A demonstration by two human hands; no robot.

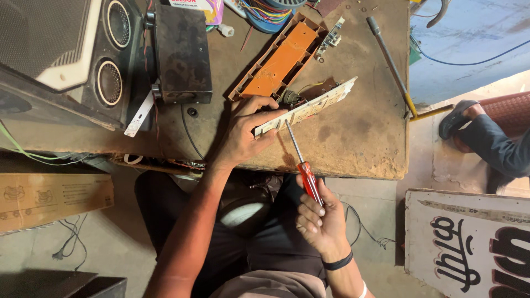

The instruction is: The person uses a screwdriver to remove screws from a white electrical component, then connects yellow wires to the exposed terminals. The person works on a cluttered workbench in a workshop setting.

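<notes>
While your left hand (243, 135) pins the white board (306, 107) on edge near the front of the bench (359, 143), fingers closed over its near end, your right hand (320, 221) is wrapped around the red handle of the screwdriver (301, 160), whose tip meets the board's lower edge. Keep the shaft in line with the screw, I'd say, and press before you turn, or the tip may slip toward your left thumb. Hold the board firm against the bench so it doesn't tilt under the push.

The screw itself is too small to make out, and the board's far face is turned away. The orange tray (279, 60) behind it hides what lies beneath. A dark part with wires sits just behind your left fingers, unclear. At the right edge, another person's sleeve and sandal are cut off.
</notes>
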